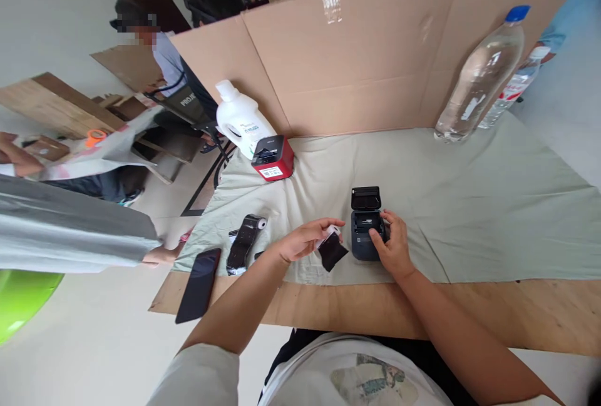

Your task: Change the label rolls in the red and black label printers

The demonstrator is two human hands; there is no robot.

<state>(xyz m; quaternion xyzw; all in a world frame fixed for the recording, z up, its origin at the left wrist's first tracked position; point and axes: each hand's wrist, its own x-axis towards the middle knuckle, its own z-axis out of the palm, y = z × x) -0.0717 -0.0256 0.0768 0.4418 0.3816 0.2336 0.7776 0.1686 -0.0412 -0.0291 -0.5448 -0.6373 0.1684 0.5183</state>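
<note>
My left hand (308,239) pinches a small paper roll (332,249) with a white end and a black strip hanging loose from it. To its right, a dark portable label printer (366,244) stands on the cloth with its lid (365,197) flipped up. My right hand (392,243) grips the printer's right side, thumb on the top near the opening and fingers at the back corner. The roll is held beside the printer, apart from it. Further left lies another roll with a long black strip (243,244), its white core facing right.
A phone (199,286) lies at the table's front left corner. Behind are a red and black box-shaped device (274,159), a white jug (244,119), a large water bottle (483,81) and a smaller bottle (513,90). A cardboard wall (352,68) closes the back. Other people are at left.
</note>
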